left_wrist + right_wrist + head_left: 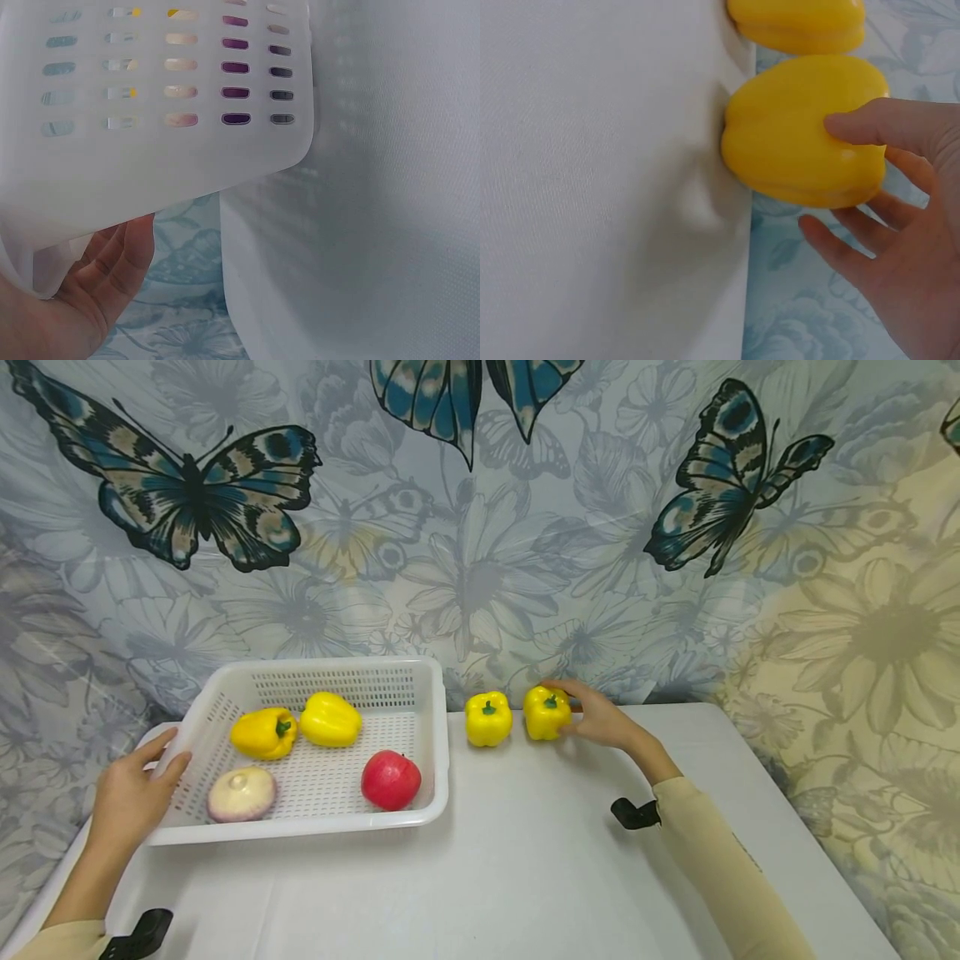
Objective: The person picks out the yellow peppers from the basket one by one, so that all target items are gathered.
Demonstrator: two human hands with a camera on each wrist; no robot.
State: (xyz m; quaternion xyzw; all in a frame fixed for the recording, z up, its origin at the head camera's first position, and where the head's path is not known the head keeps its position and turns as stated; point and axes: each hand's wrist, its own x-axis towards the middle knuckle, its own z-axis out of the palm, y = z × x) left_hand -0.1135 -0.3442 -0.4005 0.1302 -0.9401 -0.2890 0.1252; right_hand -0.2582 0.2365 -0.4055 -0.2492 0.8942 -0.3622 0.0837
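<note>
The yellow bell pepper (546, 714) just right of the frame's centre, at the table's (540, 860) far edge, looks light and firm; its even gloss suggests a hollow model, though that is a guess. Such a skin would be stiff and somewhat slippery, unlikely to bruise but apt to roll if pinched off-centre. The best hold would be across the widest part of the body, thumb on one side and fingers opposite, leaving the short green stem alone.

The right hand (600, 718) comes in from the lower right and has hold of this pepper, which lies to the left of the palm. In the right wrist view the thumb presses on its near side, upper right, while the other fingers reach round behind and below. Whether the pepper bears on the table or is slightly raised, I cannot tell. A second yellow bell pepper (489, 720) stands just to its left, apart from it.

At the left of the frame, the left hand (133, 789) grips the end rim of the white plastic basket (300, 832). The basket looks light and a little flexible; the rim is a sound place to hold, but the loose produce inside could roll if it tilts.
</note>
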